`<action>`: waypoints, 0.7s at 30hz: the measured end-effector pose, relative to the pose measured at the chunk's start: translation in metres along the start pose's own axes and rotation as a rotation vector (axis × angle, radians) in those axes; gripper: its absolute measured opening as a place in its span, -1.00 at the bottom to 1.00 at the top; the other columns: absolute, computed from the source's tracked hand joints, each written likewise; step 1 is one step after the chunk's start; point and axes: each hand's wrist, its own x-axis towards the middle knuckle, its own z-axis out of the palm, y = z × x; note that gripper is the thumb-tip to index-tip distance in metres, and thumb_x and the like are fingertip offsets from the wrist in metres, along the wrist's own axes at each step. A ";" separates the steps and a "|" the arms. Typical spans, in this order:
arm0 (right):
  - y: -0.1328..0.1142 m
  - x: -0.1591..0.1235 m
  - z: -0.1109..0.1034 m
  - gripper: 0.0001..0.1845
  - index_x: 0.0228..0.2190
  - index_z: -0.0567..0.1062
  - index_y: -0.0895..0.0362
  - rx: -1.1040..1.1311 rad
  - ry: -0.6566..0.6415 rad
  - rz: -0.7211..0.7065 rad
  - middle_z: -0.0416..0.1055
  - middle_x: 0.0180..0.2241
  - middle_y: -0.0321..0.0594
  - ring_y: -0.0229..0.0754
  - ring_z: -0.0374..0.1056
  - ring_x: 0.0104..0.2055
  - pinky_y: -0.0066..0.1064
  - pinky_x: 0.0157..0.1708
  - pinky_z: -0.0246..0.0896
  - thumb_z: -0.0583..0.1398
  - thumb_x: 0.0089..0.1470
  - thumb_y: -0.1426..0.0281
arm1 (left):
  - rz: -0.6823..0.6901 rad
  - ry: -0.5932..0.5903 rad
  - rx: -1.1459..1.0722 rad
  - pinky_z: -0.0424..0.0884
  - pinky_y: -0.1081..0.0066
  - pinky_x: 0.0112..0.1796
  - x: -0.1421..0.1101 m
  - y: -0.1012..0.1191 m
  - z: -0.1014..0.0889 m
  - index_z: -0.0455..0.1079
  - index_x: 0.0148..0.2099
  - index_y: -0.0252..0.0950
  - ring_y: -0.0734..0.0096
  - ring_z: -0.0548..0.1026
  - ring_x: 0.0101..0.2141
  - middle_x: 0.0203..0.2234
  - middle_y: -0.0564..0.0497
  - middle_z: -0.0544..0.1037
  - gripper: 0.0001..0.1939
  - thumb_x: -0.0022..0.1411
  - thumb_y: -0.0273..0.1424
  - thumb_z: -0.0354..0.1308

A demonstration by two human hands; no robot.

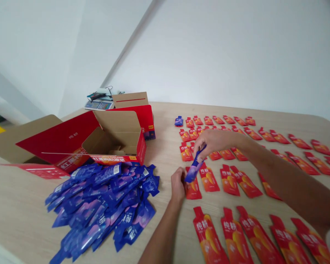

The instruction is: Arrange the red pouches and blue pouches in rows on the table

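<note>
My right hand [215, 140]: pinching blue pouch [193, 171] at upper end | long axis: slants down toward my nearby left hand [178, 184] | left: beside red pouch [194, 192], grip cannot be told

The bottom edge crops the 5 nearest red pouches [235, 240].

This looks like a packing workroom: open red cartons [68, 137], heaped blue pouches [99, 209], rows of red pouches [209, 179] and a weighing scale [99, 105] share one counter [165, 128].
</note>
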 end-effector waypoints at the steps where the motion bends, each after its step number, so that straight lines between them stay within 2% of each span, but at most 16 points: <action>1: 0.002 -0.001 0.000 -0.68 -0.27 0.75 0.06 -0.016 -0.036 0.001 0.65 -0.36 -0.26 -0.18 0.48 -0.34 -0.46 -0.29 0.25 0.43 -0.03 0.12 | -0.001 -0.007 -0.049 0.20 0.40 -0.52 0.001 0.000 0.001 0.37 -0.30 -0.28 0.37 0.26 -0.61 -0.61 0.06 0.31 -0.28 0.43 0.22 -0.27; 3: 0.005 0.001 0.003 -0.65 -0.26 0.75 0.07 -0.049 -0.099 -0.015 0.65 -0.33 -0.25 -0.19 0.48 -0.32 -0.47 -0.28 0.24 0.44 -0.03 0.11 | 0.026 -0.051 -0.105 0.31 0.38 -0.47 0.000 0.001 0.004 0.46 -0.07 -0.36 0.30 0.40 -0.53 -0.52 -0.02 0.46 -0.15 0.40 0.30 -0.32; 5: 0.008 0.009 0.007 -0.62 -0.23 0.74 0.08 -0.072 -0.134 -0.030 0.65 -0.30 -0.24 -0.19 0.49 -0.30 -0.48 -0.27 0.24 0.43 -0.02 0.10 | 0.057 -0.106 -0.113 0.42 0.33 -0.34 -0.002 0.005 0.005 0.49 0.05 -0.40 0.19 0.52 -0.37 -0.38 -0.12 0.57 -0.12 0.38 0.33 -0.19; 7: 0.013 0.019 0.010 -0.62 -0.21 0.73 0.09 -0.091 -0.137 -0.047 0.65 -0.29 -0.25 -0.20 0.49 -0.28 -0.48 -0.27 0.24 0.42 0.00 0.10 | 0.085 -0.150 -0.078 0.44 0.32 -0.23 -0.005 0.009 0.005 0.56 -0.02 -0.40 0.15 0.54 -0.26 -0.30 -0.15 0.61 -0.22 0.36 0.28 0.03; 9: 0.020 0.028 0.014 -0.65 -0.24 0.72 0.09 -0.100 -0.088 -0.062 0.64 -0.30 -0.27 -0.20 0.48 -0.29 -0.48 -0.27 0.24 0.43 -0.01 0.14 | 0.091 -0.168 -0.028 0.41 0.36 -0.29 -0.007 0.012 0.007 0.60 -0.16 -0.39 0.22 0.52 -0.35 -0.40 -0.09 0.60 -0.37 0.35 0.16 0.21; 11: 0.031 0.036 0.020 -0.69 -0.27 0.69 0.09 -0.088 0.046 -0.061 0.62 -0.30 -0.27 -0.18 0.48 -0.27 -0.46 -0.25 0.25 0.45 -0.05 0.19 | 0.089 -0.158 0.007 0.36 0.40 -0.41 -0.008 0.012 0.009 0.59 -0.24 -0.38 0.31 0.46 -0.49 -0.52 -0.01 0.55 -0.45 0.35 0.08 0.26; 13: 0.046 0.039 0.032 -0.66 -0.26 0.66 0.10 -0.026 0.251 -0.031 0.61 -0.27 -0.24 -0.15 0.47 -0.23 -0.42 -0.21 0.29 0.47 -0.08 0.21 | 0.097 -0.124 0.028 0.32 0.41 -0.46 -0.008 0.010 0.011 0.57 -0.22 -0.36 0.34 0.43 -0.55 -0.56 0.03 0.52 -0.49 0.38 0.05 0.24; 15: 0.063 0.039 0.048 -0.52 -0.16 0.61 0.11 0.120 0.440 0.015 0.59 -0.19 -0.19 -0.11 0.48 -0.18 -0.36 -0.18 0.34 0.50 -0.12 0.18 | 0.115 -0.082 0.041 0.35 0.40 -0.44 -0.007 0.007 0.011 0.55 -0.16 -0.33 0.31 0.47 -0.53 -0.54 0.03 0.54 -0.52 0.42 0.04 0.19; 16: 0.071 0.038 0.057 -0.41 -0.07 0.58 0.11 0.221 0.491 0.041 0.58 -0.13 -0.15 -0.10 0.49 -0.15 -0.34 -0.16 0.37 0.51 -0.13 0.16 | 0.123 -0.063 0.046 0.37 0.40 -0.41 -0.007 0.006 0.011 0.54 -0.14 -0.32 0.30 0.49 -0.51 -0.53 0.03 0.55 -0.53 0.45 0.03 0.16; 17: 0.078 0.035 0.066 -0.29 0.02 0.54 0.10 0.332 0.506 0.067 0.57 -0.06 -0.12 -0.09 0.50 -0.12 -0.31 -0.14 0.40 0.52 -0.15 0.14 | 0.131 -0.044 0.053 0.38 0.39 -0.39 -0.007 0.005 0.010 0.52 -0.12 -0.32 0.29 0.51 -0.49 -0.51 0.02 0.56 -0.54 0.47 0.01 0.13; 19: 0.088 0.030 0.083 -0.15 0.13 0.47 0.07 0.522 0.433 0.103 0.55 0.02 -0.07 -0.07 0.51 -0.08 -0.26 -0.09 0.44 0.53 -0.16 0.10 | 0.151 -0.002 0.065 0.40 0.38 -0.34 -0.007 0.005 0.009 0.50 -0.12 -0.30 0.28 0.52 -0.46 -0.48 0.02 0.58 -0.57 0.50 -0.02 0.10; 21: 0.092 0.025 0.096 -0.24 0.06 0.54 0.09 0.602 0.287 0.100 0.58 -0.02 -0.10 -0.05 0.52 -0.07 -0.22 -0.04 0.45 0.51 -0.14 0.06 | 0.170 0.032 0.076 0.39 0.37 -0.31 -0.007 0.005 0.008 0.50 -0.09 -0.29 0.28 0.52 -0.45 -0.49 0.04 0.56 -0.60 0.52 -0.05 0.09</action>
